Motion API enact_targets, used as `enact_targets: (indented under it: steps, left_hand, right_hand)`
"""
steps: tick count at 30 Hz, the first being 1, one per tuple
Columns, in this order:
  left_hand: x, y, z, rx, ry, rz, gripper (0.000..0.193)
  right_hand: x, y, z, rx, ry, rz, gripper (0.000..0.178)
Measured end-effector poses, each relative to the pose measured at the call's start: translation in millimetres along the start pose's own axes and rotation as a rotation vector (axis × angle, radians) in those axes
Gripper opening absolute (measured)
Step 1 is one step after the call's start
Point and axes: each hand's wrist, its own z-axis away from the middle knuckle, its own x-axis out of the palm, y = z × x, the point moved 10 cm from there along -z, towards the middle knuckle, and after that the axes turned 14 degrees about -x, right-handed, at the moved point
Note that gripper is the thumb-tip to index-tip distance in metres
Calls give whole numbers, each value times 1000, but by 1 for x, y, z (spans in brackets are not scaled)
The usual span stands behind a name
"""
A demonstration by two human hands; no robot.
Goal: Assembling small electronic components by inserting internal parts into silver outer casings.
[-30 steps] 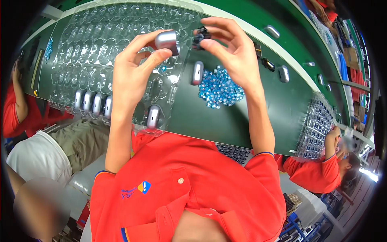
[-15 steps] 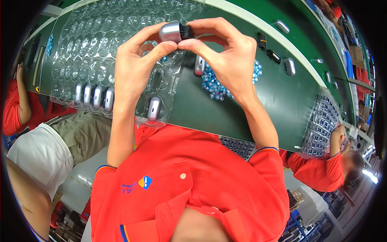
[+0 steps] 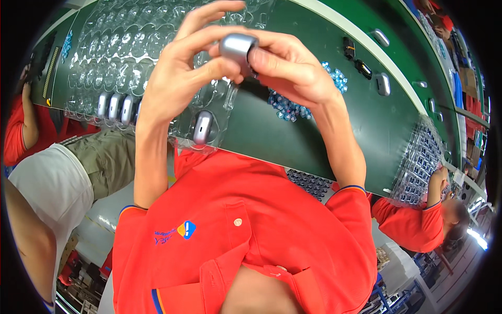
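Both my hands are raised close to the camera, above the green work surface (image 3: 314,131). My left hand (image 3: 183,78) and my right hand (image 3: 293,68) together pinch one small silver-grey rounded case (image 3: 238,48) between fingertips and thumbs. Under my left hand lies a clear plastic blister tray (image 3: 115,47) with several of the same silver cases standing in its near pockets (image 3: 203,127). A pile of small blue parts (image 3: 293,107) lies under my right wrist.
More silver cases (image 3: 383,83) and black parts (image 3: 349,47) lie along the far right of the green surface. Another clear tray with dark parts (image 3: 418,162) sits at the right edge. People in red shirts sit at the left (image 3: 21,131) and right (image 3: 413,225).
My hands have lifted the silver case up and nearer to the camera. My right hand, which earlier brought a small black part to it, now presses on the case's end.
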Motion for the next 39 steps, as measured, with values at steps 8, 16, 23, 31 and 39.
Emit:
enact_targets:
  steps: [8,16,23,31,39]
  left_hand:
    - [0,0,10,-101,-18,-58,41]
    - [-81,2,104,-443,426,-597,40]
    - [-88,-12,127,-515,512,-1005,41]
    - [-80,-22,127,-572,513,-996,45]
    - [-78,-28,129,-542,570,-974,46]
  right_hand:
    - [5,-4,0,26,83,263,47]
    - [-208,-134,-15,-312,256,2162,42]
    - [-133,-118,-31,-527,219,2280,32]
    - [23,7,-46,20,-234,1802,14]
    - [9,39,-52,180,-284,1890,13]
